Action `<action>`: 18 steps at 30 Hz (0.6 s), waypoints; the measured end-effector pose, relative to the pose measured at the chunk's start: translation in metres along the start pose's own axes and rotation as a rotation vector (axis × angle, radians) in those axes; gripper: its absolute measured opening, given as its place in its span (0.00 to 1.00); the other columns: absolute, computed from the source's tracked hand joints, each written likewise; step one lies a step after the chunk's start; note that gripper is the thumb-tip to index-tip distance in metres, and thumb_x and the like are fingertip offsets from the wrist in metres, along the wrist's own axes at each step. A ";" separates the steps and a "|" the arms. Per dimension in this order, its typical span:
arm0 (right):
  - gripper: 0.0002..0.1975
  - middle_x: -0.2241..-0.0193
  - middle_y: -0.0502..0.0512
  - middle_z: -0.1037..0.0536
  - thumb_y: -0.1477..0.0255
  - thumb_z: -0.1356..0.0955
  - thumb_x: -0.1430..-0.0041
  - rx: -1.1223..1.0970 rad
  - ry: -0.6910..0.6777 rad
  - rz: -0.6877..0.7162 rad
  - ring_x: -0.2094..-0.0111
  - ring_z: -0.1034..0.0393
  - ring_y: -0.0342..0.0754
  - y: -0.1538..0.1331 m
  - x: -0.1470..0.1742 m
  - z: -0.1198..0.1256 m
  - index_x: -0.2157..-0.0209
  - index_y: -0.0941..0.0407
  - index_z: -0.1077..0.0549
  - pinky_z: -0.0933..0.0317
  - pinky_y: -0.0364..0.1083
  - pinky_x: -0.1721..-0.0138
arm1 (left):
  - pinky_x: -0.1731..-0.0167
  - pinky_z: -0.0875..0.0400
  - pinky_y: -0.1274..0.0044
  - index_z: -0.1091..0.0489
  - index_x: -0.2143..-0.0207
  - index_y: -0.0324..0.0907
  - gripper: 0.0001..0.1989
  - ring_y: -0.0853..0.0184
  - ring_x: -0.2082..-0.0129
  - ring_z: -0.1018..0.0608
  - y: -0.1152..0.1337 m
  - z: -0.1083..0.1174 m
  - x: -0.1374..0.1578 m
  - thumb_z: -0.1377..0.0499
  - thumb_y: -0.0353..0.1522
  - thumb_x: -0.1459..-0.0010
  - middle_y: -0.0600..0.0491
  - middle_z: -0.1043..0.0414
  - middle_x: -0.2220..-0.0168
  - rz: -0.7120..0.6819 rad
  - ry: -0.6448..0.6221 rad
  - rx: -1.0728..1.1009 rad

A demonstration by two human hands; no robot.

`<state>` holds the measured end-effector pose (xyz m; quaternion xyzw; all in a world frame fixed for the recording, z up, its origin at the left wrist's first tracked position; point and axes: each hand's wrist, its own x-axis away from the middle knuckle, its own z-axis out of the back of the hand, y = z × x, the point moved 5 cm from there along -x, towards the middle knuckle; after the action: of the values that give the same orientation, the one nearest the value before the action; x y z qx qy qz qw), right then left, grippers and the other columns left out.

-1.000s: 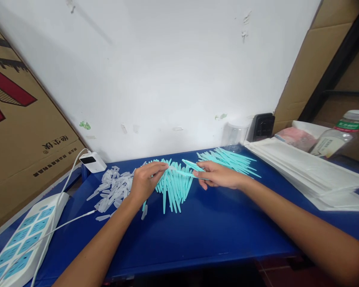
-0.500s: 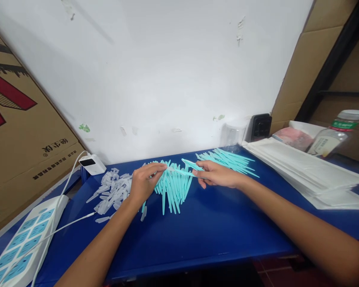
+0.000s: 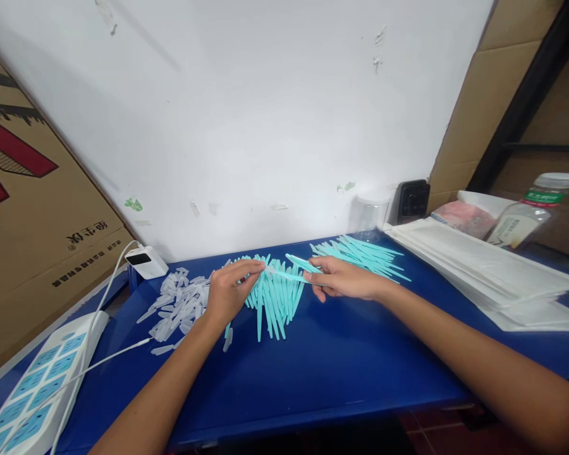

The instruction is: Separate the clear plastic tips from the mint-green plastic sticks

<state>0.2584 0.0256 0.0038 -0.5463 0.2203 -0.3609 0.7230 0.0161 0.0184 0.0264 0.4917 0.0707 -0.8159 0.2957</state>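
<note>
Head view: the right hand [image 3: 339, 277] is gripping turquoise sticks [image 3: 292, 276] above the surface [image 3: 322, 366], apparently steadying them, while the left hand [image 3: 232, 287] is pinching a translucent piece [image 3: 269, 269] at one tip.

Workshop corner — carton [image 3: 33, 208], heaped teal sticks [image 3: 272, 300].

Passage is open over the worktop's [image 3: 322, 373] near middle. A power strip [image 3: 36, 384] blocks near left, white sheets [image 3: 493, 275] the right, the wall [image 3: 265, 114] far.

Turquoise sticks [image 3: 275, 306], pale grey pieces [image 3: 186, 302], blue tabletop [image 3: 341, 360], white wall [image 3: 265, 126]
</note>
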 end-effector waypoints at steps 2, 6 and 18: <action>0.20 0.76 0.50 0.22 0.52 0.32 0.36 0.003 0.000 0.005 0.81 0.47 0.39 -0.001 0.000 -0.002 0.60 0.54 0.37 0.52 0.42 0.79 | 0.58 0.18 0.72 0.19 0.62 0.44 0.08 0.64 0.59 0.15 0.003 -0.001 0.001 0.36 0.24 0.38 0.51 0.16 0.60 -0.012 -0.007 0.019; 0.20 0.76 0.50 0.23 0.52 0.33 0.35 0.008 0.002 0.010 0.80 0.46 0.40 0.000 0.000 -0.006 0.60 0.54 0.38 0.51 0.43 0.78 | 0.60 0.18 0.73 0.19 0.59 0.44 0.09 0.63 0.60 0.15 0.012 -0.007 0.001 0.36 0.24 0.38 0.50 0.16 0.60 -0.045 -0.016 0.050; 0.20 0.77 0.45 0.29 0.50 0.34 0.33 -0.042 -0.028 0.066 0.78 0.45 0.40 0.005 -0.002 -0.014 0.59 0.53 0.40 0.48 0.43 0.75 | 0.61 0.19 0.72 0.22 0.54 0.44 0.13 0.63 0.60 0.15 0.027 -0.011 0.005 0.38 0.21 0.37 0.48 0.16 0.58 -0.197 -0.021 0.023</action>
<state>0.2491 0.0189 -0.0049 -0.5590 0.2357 -0.3245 0.7258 0.0375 -0.0017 0.0214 0.4772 0.1063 -0.8468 0.2094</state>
